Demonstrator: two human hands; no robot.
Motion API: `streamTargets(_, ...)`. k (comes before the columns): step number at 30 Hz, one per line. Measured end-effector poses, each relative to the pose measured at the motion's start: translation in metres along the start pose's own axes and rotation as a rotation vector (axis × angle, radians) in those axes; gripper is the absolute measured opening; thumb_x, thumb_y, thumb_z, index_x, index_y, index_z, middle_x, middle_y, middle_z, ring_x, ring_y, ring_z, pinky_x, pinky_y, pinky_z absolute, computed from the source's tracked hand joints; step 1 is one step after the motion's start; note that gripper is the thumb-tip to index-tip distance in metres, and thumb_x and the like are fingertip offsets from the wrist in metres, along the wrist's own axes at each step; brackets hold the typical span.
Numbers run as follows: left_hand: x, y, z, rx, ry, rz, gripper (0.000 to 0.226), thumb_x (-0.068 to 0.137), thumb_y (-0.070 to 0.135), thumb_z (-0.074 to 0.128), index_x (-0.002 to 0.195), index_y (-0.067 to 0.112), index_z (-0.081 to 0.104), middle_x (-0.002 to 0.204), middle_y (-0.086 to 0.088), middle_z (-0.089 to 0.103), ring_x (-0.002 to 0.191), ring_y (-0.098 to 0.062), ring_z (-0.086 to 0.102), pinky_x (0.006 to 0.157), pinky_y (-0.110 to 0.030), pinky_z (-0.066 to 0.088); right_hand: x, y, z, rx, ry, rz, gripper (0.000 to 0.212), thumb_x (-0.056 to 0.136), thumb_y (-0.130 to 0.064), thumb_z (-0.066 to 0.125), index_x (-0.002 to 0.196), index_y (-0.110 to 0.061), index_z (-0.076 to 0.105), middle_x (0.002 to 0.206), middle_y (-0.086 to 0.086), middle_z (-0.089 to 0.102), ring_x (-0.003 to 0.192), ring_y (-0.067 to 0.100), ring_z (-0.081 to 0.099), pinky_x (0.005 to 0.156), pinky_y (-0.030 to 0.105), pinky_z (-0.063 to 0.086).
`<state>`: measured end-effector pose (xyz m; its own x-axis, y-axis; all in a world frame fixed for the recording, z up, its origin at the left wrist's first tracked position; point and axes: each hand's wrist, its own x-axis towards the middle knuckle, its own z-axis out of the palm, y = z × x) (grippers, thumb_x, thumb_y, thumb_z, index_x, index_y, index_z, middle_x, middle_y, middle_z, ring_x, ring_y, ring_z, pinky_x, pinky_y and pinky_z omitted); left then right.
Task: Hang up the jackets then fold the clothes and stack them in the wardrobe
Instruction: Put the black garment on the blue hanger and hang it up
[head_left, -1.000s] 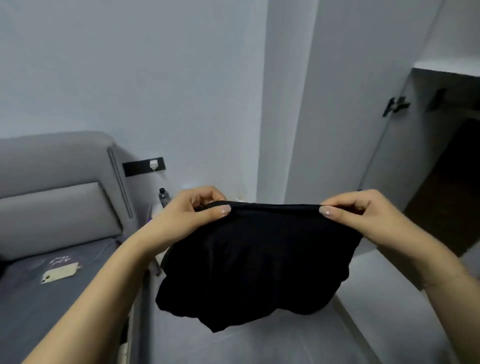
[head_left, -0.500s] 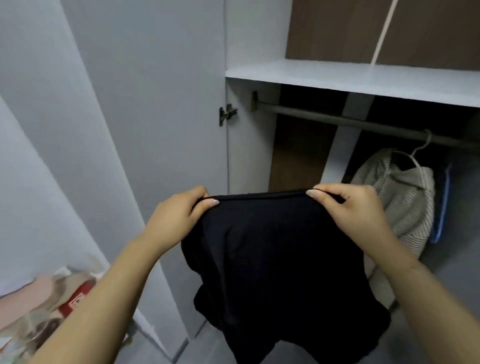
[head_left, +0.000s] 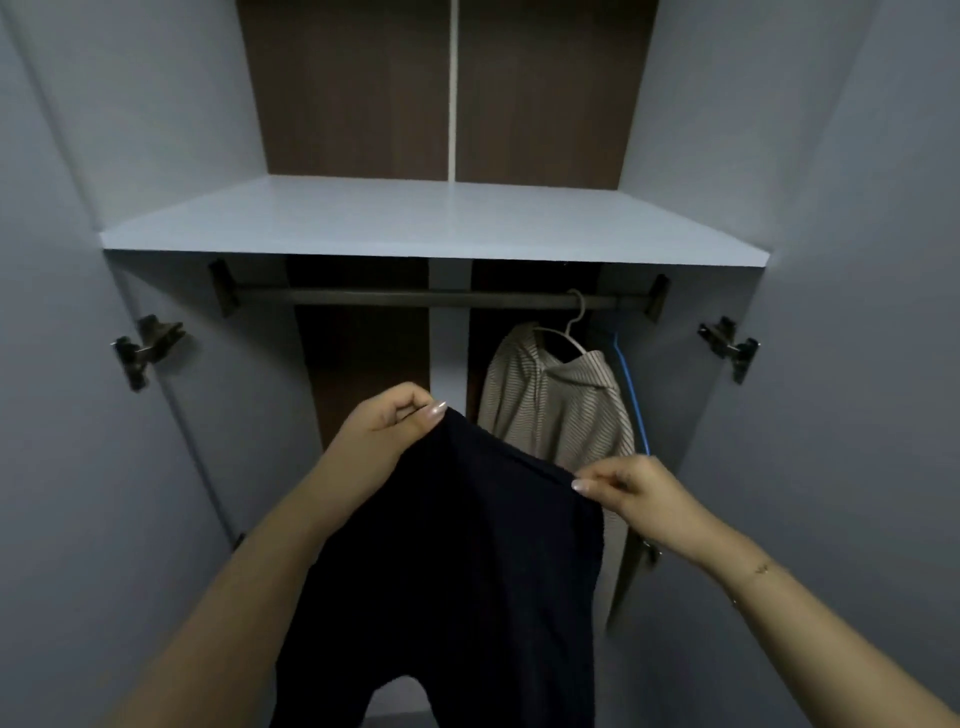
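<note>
Head view: black garment (head_left: 457, 571) held up in front of open wardrobe (head_left: 831, 260), hanging free below its top edge. Left hand (head_left: 384, 431) pinches 1 upper corner, fingers curled on the cloth; right hand (head_left: 631, 493) pinches the other corner between thumb and forefinger, lower down, so the edge slopes. Likely spread this way to square it for folding or lay it inside. Shelf (head_left: 436, 218) above the rail (head_left: 415, 299) carries nothing visible. Striped hooded jacket (head_left: 561, 410) hangs on a white hanger (head_left: 569, 332) at the rail's right; blue hanger (head_left: 631, 395) just beside it.
</note>
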<state>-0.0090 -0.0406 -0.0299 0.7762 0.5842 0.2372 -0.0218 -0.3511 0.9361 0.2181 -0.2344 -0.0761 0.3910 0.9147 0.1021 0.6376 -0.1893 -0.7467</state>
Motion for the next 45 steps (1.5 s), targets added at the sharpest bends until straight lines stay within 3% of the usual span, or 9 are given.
streamTargets(3,0.042,0.000,0.011,0.021,-0.084,0.025,0.020,0.096,0.021,0.057,0.089,0.005,0.065,0.074,0.003,0.067,0.067,-0.007,0.063,0.064,-0.013,0.050,0.023,0.016,-0.005,0.181,0.001,0.077,0.013,0.093,-0.004,0.061,0.091,-0.002,0.074,0.081,0.010,0.075,0.081,0.014,0.070,0.083,0.025,0.054)
streamTargets(9,0.110,-0.034,0.023,0.126,-0.154,-0.009,0.018,0.094,0.021,0.059,0.087,0.008,0.068,0.078,-0.009,0.067,0.067,-0.011,0.063,0.063,-0.015,0.049,0.123,0.071,-0.060,0.249,0.591,0.206,0.015,0.095,-0.004,0.056,0.096,-0.006,0.071,0.099,0.008,0.071,0.094,0.017,0.063,0.090,0.029,0.048)
streamTargets(17,0.166,-0.059,0.024,0.085,-0.128,-0.077,0.015,0.080,0.037,0.064,0.074,0.026,0.072,0.073,0.000,0.070,0.064,-0.007,0.065,0.059,-0.013,0.048,0.267,0.153,-0.105,0.263,0.567,0.496,0.062,0.098,-0.029,0.055,0.146,0.004,0.034,0.146,0.020,0.045,0.132,0.033,0.045,0.107,0.034,0.037)
streamTargets(24,0.180,-0.079,0.018,0.112,-0.168,-0.078,0.017,0.079,0.043,0.064,0.077,0.029,0.074,0.075,0.000,0.072,0.064,-0.004,0.067,0.057,-0.010,0.047,0.324,0.179,-0.106,0.280,0.625,0.540,0.033,0.096,-0.022,0.055,0.114,0.005,0.061,0.117,0.024,0.064,0.108,0.038,0.060,0.088,0.038,0.049)
streamTargets(35,0.170,-0.109,0.003,0.014,-0.190,-0.231,0.036,0.075,0.062,0.067,0.085,0.028,0.076,0.083,-0.002,0.075,0.076,-0.013,0.072,0.062,-0.014,0.051,0.188,0.115,-0.075,-0.164,0.925,0.365,0.039,0.103,-0.027,0.043,0.091,0.004,0.063,0.087,0.027,0.066,0.083,0.042,0.063,0.064,0.037,0.041)
streamTargets(38,0.152,-0.102,0.000,-0.072,-0.210,-0.296,0.051,0.068,0.068,0.073,0.092,0.024,0.076,0.094,-0.004,0.075,0.087,-0.018,0.073,0.067,-0.017,0.054,0.124,0.090,-0.034,-0.044,0.935,0.294,0.028,0.103,-0.026,0.044,0.096,-0.008,0.065,0.064,0.008,0.060,0.067,0.018,0.062,0.056,0.031,0.039)
streamTargets(41,0.129,-0.094,-0.008,-0.149,-0.274,-0.390,0.032,0.073,0.053,0.074,0.093,0.028,0.078,0.097,0.000,0.076,0.090,-0.014,0.072,0.068,-0.015,0.054,0.059,0.061,0.022,0.148,0.945,0.230,0.020,0.103,-0.023,0.045,0.099,-0.020,0.065,0.070,-0.005,0.065,0.067,-0.007,0.057,0.061,0.011,0.041)
streamTargets(43,0.114,-0.093,-0.010,-0.232,-0.228,-0.454,0.018,0.078,0.037,0.070,0.091,0.028,0.079,0.095,0.004,0.076,0.089,-0.009,0.072,0.065,-0.012,0.052,0.026,0.048,0.056,0.271,0.902,0.233,0.029,0.103,-0.020,0.045,0.089,-0.009,0.067,0.074,0.001,0.068,0.073,0.000,0.057,0.069,0.020,0.045)
streamTargets(45,0.098,-0.099,-0.011,-0.339,-0.147,-0.533,0.021,0.087,0.023,0.066,0.106,0.018,0.073,0.099,-0.001,0.076,0.094,-0.012,0.071,0.069,-0.015,0.054,0.000,0.030,0.084,0.390,0.831,0.279,0.040,0.102,-0.018,0.047,0.064,-0.010,0.057,0.056,0.000,0.050,0.058,0.004,0.045,0.056,0.023,0.038)
